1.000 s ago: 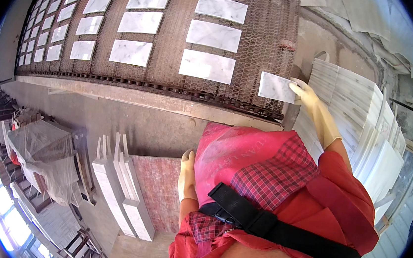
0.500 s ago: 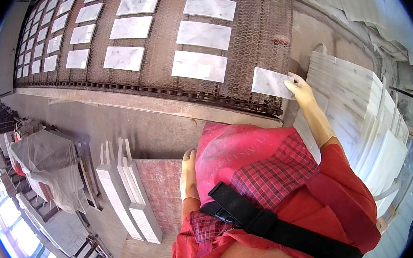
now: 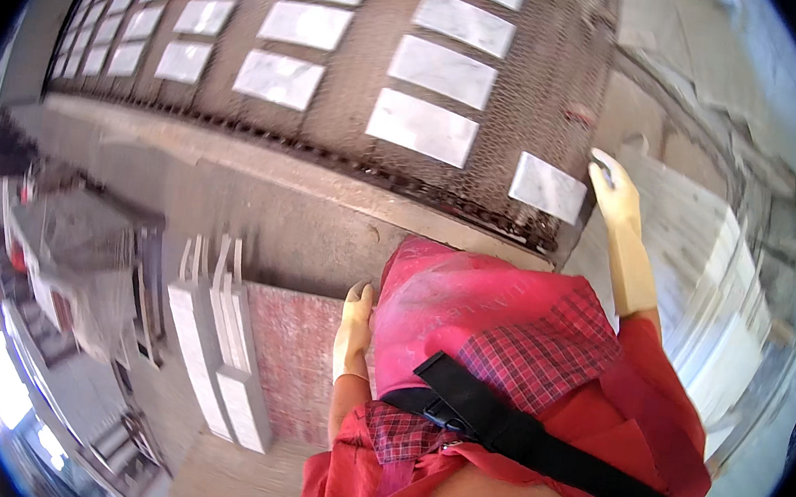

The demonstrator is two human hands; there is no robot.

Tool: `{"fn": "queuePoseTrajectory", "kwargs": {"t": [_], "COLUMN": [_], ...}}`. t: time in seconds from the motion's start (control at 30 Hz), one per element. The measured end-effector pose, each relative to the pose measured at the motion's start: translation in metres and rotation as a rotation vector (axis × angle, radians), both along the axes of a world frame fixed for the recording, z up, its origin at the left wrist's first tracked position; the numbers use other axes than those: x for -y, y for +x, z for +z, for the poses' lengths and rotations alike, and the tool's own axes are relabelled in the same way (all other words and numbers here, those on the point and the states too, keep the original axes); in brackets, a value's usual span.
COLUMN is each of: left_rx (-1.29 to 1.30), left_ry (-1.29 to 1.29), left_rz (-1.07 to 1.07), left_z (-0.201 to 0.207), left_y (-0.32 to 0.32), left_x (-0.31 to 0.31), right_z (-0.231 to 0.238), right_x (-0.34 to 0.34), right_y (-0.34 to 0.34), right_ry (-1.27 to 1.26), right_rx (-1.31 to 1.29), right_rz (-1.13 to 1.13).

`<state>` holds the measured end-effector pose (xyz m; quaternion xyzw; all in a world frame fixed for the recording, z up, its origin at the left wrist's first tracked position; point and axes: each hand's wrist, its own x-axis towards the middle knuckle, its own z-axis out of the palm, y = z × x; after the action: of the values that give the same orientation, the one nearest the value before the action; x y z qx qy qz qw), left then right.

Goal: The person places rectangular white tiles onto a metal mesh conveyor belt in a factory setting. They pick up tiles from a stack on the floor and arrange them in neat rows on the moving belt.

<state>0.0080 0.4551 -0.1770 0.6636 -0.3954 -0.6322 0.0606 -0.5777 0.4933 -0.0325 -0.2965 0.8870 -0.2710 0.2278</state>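
Note:
A white marble tile with grey veins (image 3: 548, 186) lies flat at the near right corner of a brown wire-mesh conveyor belt (image 3: 517, 111). Just to its right is my right hand (image 3: 618, 195) in a cream rubber glove, thumb and fingers apart, not touching the tile. My left hand (image 3: 353, 335), gloved alike, hangs beside my red apron (image 3: 451, 292). Its fingers point forward, loosely stretched, with nothing in them. Another marble tile (image 3: 421, 126) heads the nearest row on the belt, and several more rows run off to the left.
A wooden rail (image 3: 280, 175) edges the belt on my side. Stacked pale slabs (image 3: 695, 248) stand to my right. White stone strips (image 3: 206, 355) lie on a reddish board (image 3: 290, 358) at my left. Farther left is a plastic-covered pile (image 3: 90, 267).
My right hand has let go of the marble tile and drawn off to its right. The tile stays on the belt. My head view has tilted, so the whole scene looks turned.

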Motion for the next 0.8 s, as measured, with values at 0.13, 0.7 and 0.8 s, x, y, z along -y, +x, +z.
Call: {"fn": "queuePoseTrajectory", "kwargs": {"t": [0.13,0.7,0.8], "left_rx": [0.018,0.145,0.178], "left_ry": [-0.106,-0.094,-0.009], "left_rz": [0.071,0.922,0.991], "left_z": [0.034,0.127,0.091], "left_y": [0.023,0.210,0.286], "left_x": [-0.005,-0.072,-0.077], "right_z": [0.045,0.131,0.132], "right_x": [0.053,0.267,0.289], "right_y": [0.044,0.422,0.508], "right_ry": [-0.213,-0.291,-0.201], "right_rx": [0.158,0.591,0.530], "right_rz": [0.059,1.096,1.224]}}
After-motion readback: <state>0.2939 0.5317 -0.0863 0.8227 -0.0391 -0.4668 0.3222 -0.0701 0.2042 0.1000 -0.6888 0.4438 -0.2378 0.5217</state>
